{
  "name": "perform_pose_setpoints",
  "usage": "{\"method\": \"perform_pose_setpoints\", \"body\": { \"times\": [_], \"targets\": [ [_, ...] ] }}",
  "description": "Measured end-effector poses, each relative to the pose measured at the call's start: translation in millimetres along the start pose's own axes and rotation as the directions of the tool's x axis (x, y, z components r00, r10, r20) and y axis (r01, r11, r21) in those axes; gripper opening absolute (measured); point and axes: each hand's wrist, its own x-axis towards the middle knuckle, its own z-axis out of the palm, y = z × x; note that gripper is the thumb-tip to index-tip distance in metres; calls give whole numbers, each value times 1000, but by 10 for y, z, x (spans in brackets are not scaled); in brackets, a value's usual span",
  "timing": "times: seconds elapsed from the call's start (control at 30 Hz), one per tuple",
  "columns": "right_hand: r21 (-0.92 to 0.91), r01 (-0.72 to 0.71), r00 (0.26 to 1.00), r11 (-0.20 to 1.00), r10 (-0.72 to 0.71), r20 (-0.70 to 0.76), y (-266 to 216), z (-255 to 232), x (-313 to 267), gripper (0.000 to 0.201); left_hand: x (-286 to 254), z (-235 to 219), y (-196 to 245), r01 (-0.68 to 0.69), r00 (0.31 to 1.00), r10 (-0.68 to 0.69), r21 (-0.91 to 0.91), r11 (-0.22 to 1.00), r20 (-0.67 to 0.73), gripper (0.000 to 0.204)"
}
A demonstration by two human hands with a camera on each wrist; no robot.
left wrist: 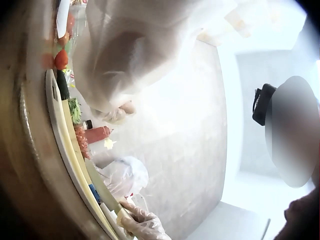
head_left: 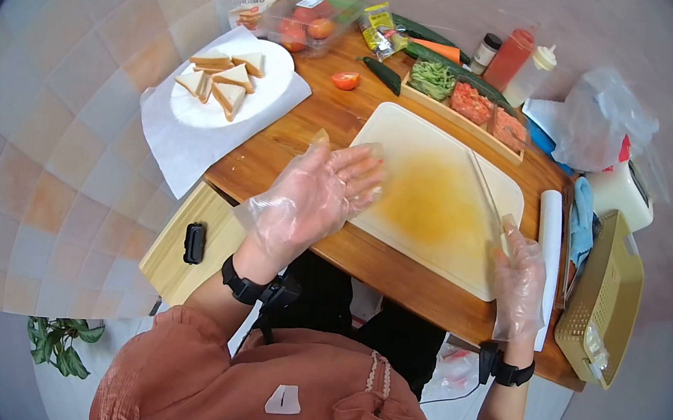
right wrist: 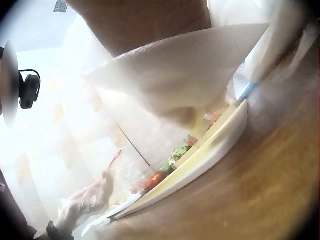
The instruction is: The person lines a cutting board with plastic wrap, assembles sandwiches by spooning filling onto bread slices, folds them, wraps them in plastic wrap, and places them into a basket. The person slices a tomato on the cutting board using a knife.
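Observation:
My left hand (head_left: 314, 186), in a clear plastic glove, is held palm up with fingers extended near the left edge of the cutting board (head_left: 386, 127). Nothing lies in its palm. At the board's right edge, my gloved right hand (head_left: 521, 277) grips a knife (head_left: 488, 187) by its pale handle, the blade pointing away over the board. The left wrist view also shows this knife (left wrist: 102, 187) in the right hand (left wrist: 145, 222). A yellow-orange stain (head_left: 431, 201) covers the middle of the cream board.
Sandwich triangles (head_left: 230, 81) sit on a white plate (head_left: 283, 67) at left. Behind the board are half a tomato (head_left: 345, 81), a wooden tray (head_left: 451, 116) of shredded vegetables, and a red bottle (head_left: 509, 60). A paper roll (head_left: 550, 247) and basket (head_left: 624, 316) stand right.

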Motion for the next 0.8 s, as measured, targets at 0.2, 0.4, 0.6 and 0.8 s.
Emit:
{"method": "perform_pose_setpoints", "body": {
  "times": [0.2, 0.4, 0.6, 0.8],
  "targets": [
    [2, -31, 998, 1000, 31, -51, -42, 96, -79, 42, 28, 22, -43, -6, 986, -2, 48, 999, 166, 46],
    [5, -10, 1000, 1000, 10, -26, -61, 48, -35, 42, -100, 279, -115, -146, 989, 133, 266, 953, 66, 26],
    [60, -11, 999, 998, 14, -41, 4, 88, -17, 39, -62, 436, -78, -106, 994, 113, 342, 934, 0, 24],
    [27, 89, 983, 996, -83, -164, -190, -81, 194, 38, 142, 652, -68, -88, 996, 81, 506, 858, 37, 22]
  ]
}}
